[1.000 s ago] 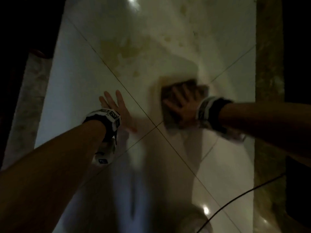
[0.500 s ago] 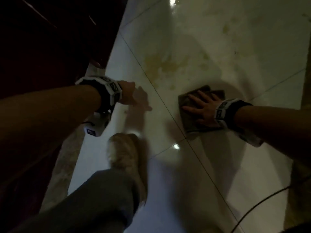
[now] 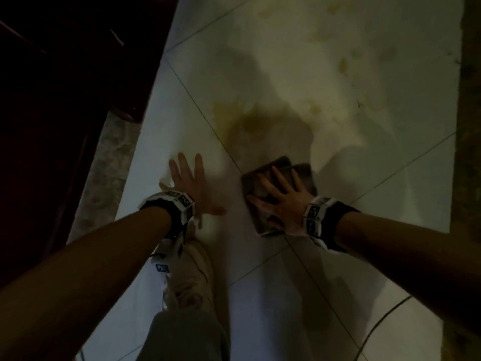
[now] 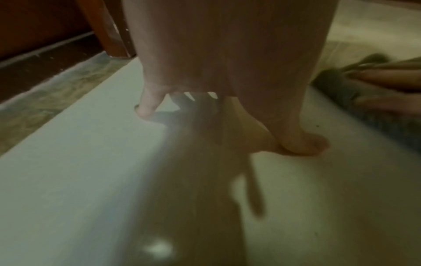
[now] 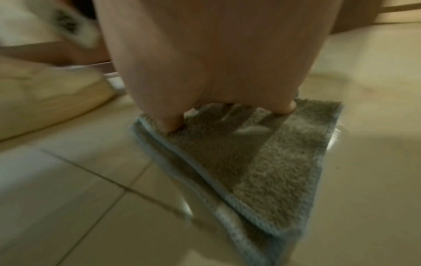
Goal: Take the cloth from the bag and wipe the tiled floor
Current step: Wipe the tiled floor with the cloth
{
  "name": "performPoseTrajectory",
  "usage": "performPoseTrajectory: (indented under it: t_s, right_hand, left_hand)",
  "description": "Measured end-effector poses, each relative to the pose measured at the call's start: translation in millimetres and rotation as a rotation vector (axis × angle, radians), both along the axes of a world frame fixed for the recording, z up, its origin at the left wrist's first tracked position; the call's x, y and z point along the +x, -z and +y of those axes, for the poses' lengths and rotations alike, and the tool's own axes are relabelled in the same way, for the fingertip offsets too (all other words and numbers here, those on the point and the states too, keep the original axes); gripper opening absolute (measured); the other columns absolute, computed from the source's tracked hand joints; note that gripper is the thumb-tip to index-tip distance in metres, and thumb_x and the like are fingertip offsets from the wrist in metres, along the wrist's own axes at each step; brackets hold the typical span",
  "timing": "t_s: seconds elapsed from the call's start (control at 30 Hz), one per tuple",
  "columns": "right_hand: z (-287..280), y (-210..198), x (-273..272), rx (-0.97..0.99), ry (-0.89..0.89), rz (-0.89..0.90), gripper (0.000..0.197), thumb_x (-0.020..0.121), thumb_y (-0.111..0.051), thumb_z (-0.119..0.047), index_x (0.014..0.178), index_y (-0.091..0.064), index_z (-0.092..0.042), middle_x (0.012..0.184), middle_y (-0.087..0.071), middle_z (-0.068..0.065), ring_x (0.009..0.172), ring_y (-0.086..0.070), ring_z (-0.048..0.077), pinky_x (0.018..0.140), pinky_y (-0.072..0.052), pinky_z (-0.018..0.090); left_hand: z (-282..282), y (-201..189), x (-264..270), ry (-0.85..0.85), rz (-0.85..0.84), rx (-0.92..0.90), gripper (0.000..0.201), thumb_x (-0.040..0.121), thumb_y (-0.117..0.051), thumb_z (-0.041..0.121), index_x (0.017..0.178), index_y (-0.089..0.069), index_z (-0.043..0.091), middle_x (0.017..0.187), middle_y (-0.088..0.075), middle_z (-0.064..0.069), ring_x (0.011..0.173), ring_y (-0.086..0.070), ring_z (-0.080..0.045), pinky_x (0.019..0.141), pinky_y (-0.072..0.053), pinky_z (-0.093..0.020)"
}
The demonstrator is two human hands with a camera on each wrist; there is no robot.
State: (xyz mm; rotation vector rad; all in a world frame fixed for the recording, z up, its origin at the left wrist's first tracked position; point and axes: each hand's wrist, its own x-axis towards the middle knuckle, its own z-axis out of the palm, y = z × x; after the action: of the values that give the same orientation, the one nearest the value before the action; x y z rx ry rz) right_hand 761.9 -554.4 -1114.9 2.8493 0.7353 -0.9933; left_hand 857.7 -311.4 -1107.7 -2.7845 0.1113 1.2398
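A folded grey-brown cloth (image 3: 279, 190) lies flat on the white tiled floor (image 3: 377, 194), beside a tile joint. My right hand (image 3: 282, 201) presses on it with straight, spread fingers; the right wrist view shows the fingertips (image 5: 170, 124) bearing down on the terry cloth (image 5: 262, 156). My left hand (image 3: 191, 183) lies flat on the bare tile to the left, fingers straight; its fingertips (image 4: 305, 145) touch the floor (image 4: 79, 171) in the left wrist view. A yellowish-brown stain (image 3: 244, 121) spreads just beyond the cloth. No bag is in view.
Dark wooden furniture (image 3: 65, 100) and a mottled stone strip (image 3: 109, 173) border the floor on the left. Another dark strip (image 3: 468, 152) runs along the right. My beige shoe (image 3: 192, 277) and grey trouser leg (image 3: 184, 337) sit below the left hand. A thin cable (image 3: 380, 327) crosses the lower right.
The left hand has come back down flat onto the tile, fingers straightened. The right hand stays pressed on the cloth. The head view has swung right and forward.
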Motion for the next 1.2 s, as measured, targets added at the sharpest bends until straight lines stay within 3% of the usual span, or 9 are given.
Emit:
performPoseTrajectory:
  t_s: [0.13,0.3,0.43,0.57,0.7,0.83,0.9,1.03,1.2]
  right_hand:
    - [-13.9,-4.5,23.6,-0.017,-0.075,-0.003,0.073,0.094,-0.036,-0.062,0.147,0.014,-0.053,0.161,0.022,-0.002,0.147,0.018,0.036,0.116,-0.003,0.063]
    - [-38.7,-7.3,70.1,-0.109,0.285,0.056,0.066,0.095,-0.026,-0.065,0.144,0.016,-0.056,0.159,0.028,-0.001,0.145,0.024,0.037,0.116,-0.004,0.062]
    - [-12.0,-8.9,70.2,-0.118,0.39,0.096,0.072,0.094,-0.031,-0.066,0.146,0.017,-0.052,0.157,0.032,0.002,0.143,0.026,0.041,0.113,-0.001,0.069]
    - [41.7,-6.7,36.9,-0.039,0.12,0.079,0.088,0.088,-0.04,-0.07,0.148,0.019,-0.045,0.158,0.03,0.008,0.142,0.025,0.046,0.108,0.0,0.074]
    - [57.6,-5.0,28.4,-0.01,-0.082,0.098,0.075,0.094,-0.031,-0.065,0.147,0.019,-0.048,0.158,0.03,0.001,0.143,0.027,0.04,0.112,0.003,0.069]
    - [12.4,-1.8,67.5,-0.036,0.052,0.04,0.079,0.085,-0.032,-0.073,0.147,0.013,-0.052,0.161,0.022,-0.002,0.146,0.019,0.038,0.114,-0.006,0.064]
    - [-3.6,-2.9,88.0,-0.07,0.225,0.019,0.079,0.081,-0.027,-0.076,0.147,0.01,-0.053,0.162,0.019,-0.002,0.147,0.017,0.038,0.113,-0.009,0.066]
    - [12.9,-3.9,92.1,-0.104,0.412,0.079,0.075,0.089,-0.027,-0.073,0.147,0.014,-0.051,0.159,0.029,0.0,0.144,0.025,0.04,0.113,0.003,0.067]
    - [66.9,2.2,51.6,-0.034,0.046,0.078,0.097,0.083,-0.047,-0.074,0.146,0.021,-0.047,0.157,0.031,0.007,0.141,0.027,0.045,0.109,0.005,0.073]
  left_hand:
    - [0.1,5.2,1.3,-0.033,-0.014,-0.014,0.152,0.049,-0.071,0.084,0.145,0.035,0.033,0.152,0.042,-0.009,0.142,0.033,-0.038,0.108,-0.008,-0.075]
    - [0.8,-2.6,2.0,-0.04,0.039,-0.012,0.152,0.051,-0.071,0.083,0.142,0.039,0.032,0.15,0.046,-0.009,0.141,0.036,-0.037,0.11,-0.001,-0.073]
    - [2.4,-3.5,0.8,-0.049,0.033,-0.046,0.153,0.05,-0.074,0.081,0.146,0.035,0.031,0.152,0.042,-0.009,0.142,0.033,-0.036,0.11,-0.001,-0.074]
    - [4.8,5.3,1.4,-0.043,0.006,-0.066,0.145,0.06,-0.075,0.074,0.148,0.031,0.031,0.154,0.038,-0.008,0.144,0.029,-0.038,0.108,-0.004,-0.074]
    - [7.3,12.9,-0.5,-0.116,-0.132,-0.127,0.093,0.094,-0.056,0.049,0.152,0.016,0.037,0.16,0.029,-0.003,0.147,0.022,-0.033,0.11,-0.007,-0.073]
    - [13.7,-1.5,1.3,-0.012,0.007,-0.123,0.148,0.058,-0.081,0.068,0.149,0.029,0.031,0.154,0.038,-0.005,0.144,0.029,-0.034,0.11,-0.004,-0.072]
    - [16.6,-5.2,1.5,-0.01,0.01,-0.136,0.152,0.054,-0.082,0.07,0.149,0.03,0.029,0.154,0.039,-0.006,0.144,0.03,-0.033,0.111,-0.005,-0.072]
    - [20.1,-5.4,-0.2,-0.005,0.004,-0.145,0.151,0.056,-0.082,0.068,0.15,0.029,0.026,0.156,0.037,-0.007,0.145,0.028,-0.032,0.113,-0.006,-0.07]
    - [25.4,-17.2,-2.5,-0.033,0.005,-0.159,0.148,0.062,-0.083,0.061,0.152,0.026,0.015,0.156,0.034,-0.015,0.147,0.023,-0.033,0.119,-0.003,-0.058]
